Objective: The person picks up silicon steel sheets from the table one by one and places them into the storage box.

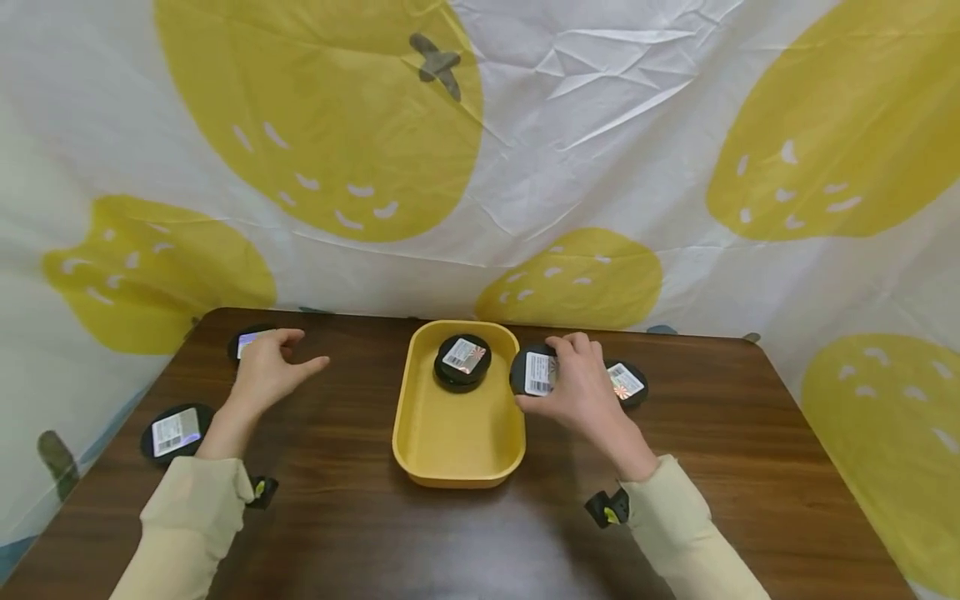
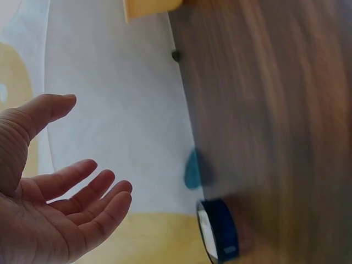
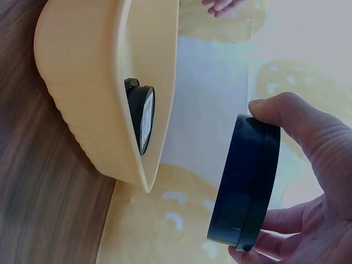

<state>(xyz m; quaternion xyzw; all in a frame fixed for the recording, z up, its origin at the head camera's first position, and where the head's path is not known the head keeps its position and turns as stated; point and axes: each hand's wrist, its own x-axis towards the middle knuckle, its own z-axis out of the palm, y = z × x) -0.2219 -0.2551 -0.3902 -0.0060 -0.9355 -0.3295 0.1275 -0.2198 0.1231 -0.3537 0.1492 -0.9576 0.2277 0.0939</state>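
Note:
My right hand [image 1: 583, 390] grips a flat, round black container [image 1: 532, 372] with a white label, thumb on one edge and fingers on the opposite one. It hangs in the air beside the right rim of a yellow tray [image 1: 442, 442]. In the right wrist view, the gripped container [image 3: 242, 181] shows its side, apart from the tray. Inside the tray, a labelled black container [image 1: 463, 357] lies partly over another. My left hand [image 1: 266, 371] hovers with thumb and fingers spread, holding nothing. Nearest it is a black container [image 1: 243, 340], partly hidden behind the hand.
Another labelled black container [image 1: 174, 435] lies at the left, beside my left wrist. One more [image 1: 628, 382] sits on the brown wooden table [image 1: 712, 417] just right of my right hand. A cloth with yellow fruit prints [image 1: 360, 275] hangs behind the table.

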